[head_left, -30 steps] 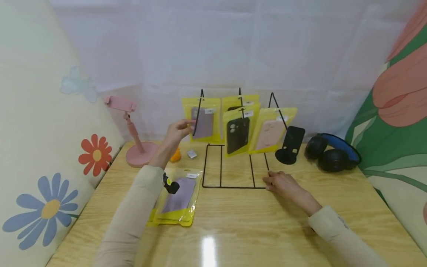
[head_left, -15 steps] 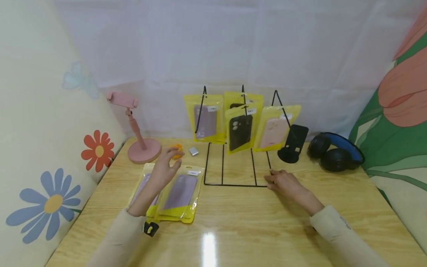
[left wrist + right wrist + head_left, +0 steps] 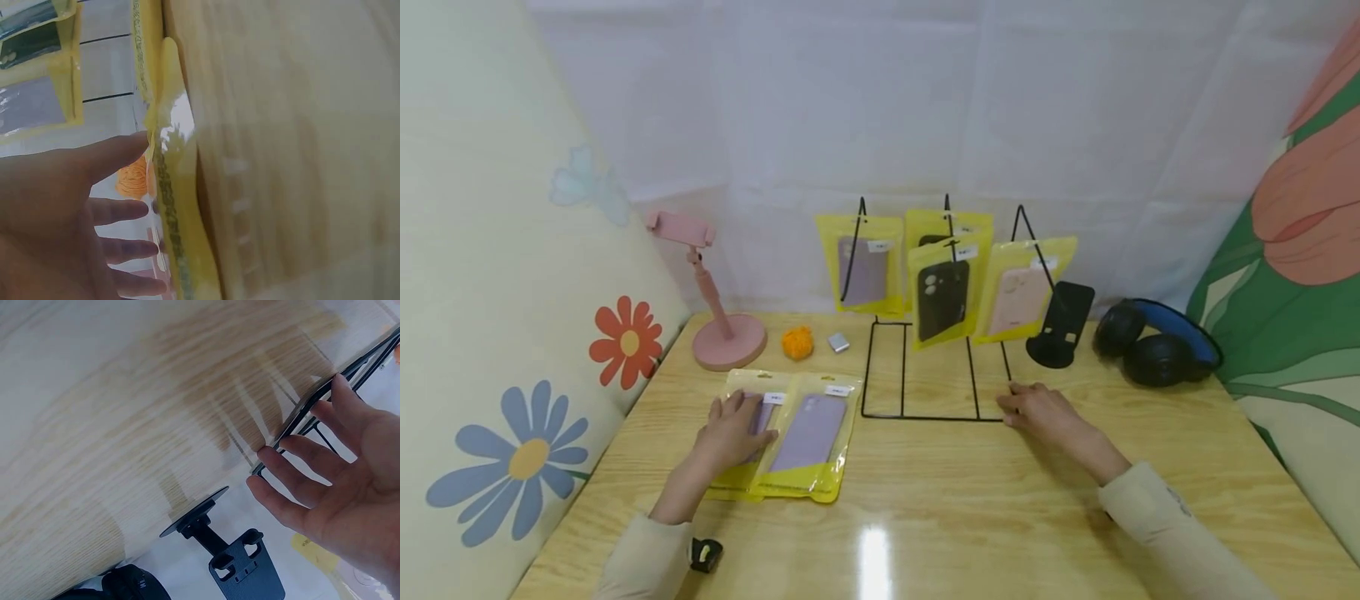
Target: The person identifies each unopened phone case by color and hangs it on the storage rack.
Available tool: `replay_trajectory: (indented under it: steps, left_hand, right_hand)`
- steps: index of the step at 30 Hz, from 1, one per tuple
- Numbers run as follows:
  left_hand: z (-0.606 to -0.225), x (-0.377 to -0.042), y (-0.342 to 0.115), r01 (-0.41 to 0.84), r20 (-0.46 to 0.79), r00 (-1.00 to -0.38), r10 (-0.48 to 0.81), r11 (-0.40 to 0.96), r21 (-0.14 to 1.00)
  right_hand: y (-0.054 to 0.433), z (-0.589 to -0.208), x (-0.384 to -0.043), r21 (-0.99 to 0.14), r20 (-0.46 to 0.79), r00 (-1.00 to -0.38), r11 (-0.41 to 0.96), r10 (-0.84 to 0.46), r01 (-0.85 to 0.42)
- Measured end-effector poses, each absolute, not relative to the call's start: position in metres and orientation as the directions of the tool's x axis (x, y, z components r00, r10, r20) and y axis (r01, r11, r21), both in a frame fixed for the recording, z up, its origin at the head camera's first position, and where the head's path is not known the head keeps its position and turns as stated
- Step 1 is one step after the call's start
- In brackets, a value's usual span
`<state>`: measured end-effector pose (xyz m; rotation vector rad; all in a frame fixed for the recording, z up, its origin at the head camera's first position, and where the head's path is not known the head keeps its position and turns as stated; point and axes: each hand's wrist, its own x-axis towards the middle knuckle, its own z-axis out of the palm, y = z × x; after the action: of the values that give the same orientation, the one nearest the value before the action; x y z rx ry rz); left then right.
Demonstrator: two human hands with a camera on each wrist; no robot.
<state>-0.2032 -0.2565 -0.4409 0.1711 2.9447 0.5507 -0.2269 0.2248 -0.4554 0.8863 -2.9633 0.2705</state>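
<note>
Two phone cases in yellow-and-clear pouches lie side by side on the table. My left hand (image 3: 726,437) is over the left purple phone case (image 3: 760,417), fingers spread and thumb at the pouch edge; in the left wrist view the fingers (image 3: 128,250) look nearly straight. The right purple phone case (image 3: 812,429) lies beside it. My right hand (image 3: 1045,417) holds the front right corner of the black wire display rack (image 3: 936,417), thumb and fingertips on the wire. From its prongs hang a purple phone case (image 3: 865,275), black phone cases (image 3: 943,296) and a pink phone case (image 3: 1021,296).
A pink phone stand (image 3: 730,342) is at the back left, near an orange ball-like object (image 3: 797,342) and a small silvery block (image 3: 838,342). A black phone stand (image 3: 1067,317) and black headphones (image 3: 1157,354) stand right of the rack. White cloth hangs behind.
My left hand has left the purple phone case on the rack's left prong and come down toward me onto the left pouch on the table. The right hand has stayed at the rack's corner.
</note>
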Motion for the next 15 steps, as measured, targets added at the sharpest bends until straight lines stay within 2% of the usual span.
replay_trajectory:
  steps: [7,15]
  left_hand:
    - [-0.439,-0.198,-0.263,-0.016,-0.189,-0.98,0.056,0.933,0.358]
    - [-0.433,-0.193,-0.278,-0.065,-0.14,-0.99,-0.023,0.951,0.304]
  right_hand:
    - [0.225,-0.456,-0.226,-0.167,0.069,-0.841,0.824,-0.537,-0.541]
    - [0.224,-0.453,-0.225,-0.16,0.083,-0.839,0.824,-0.538,-0.544]
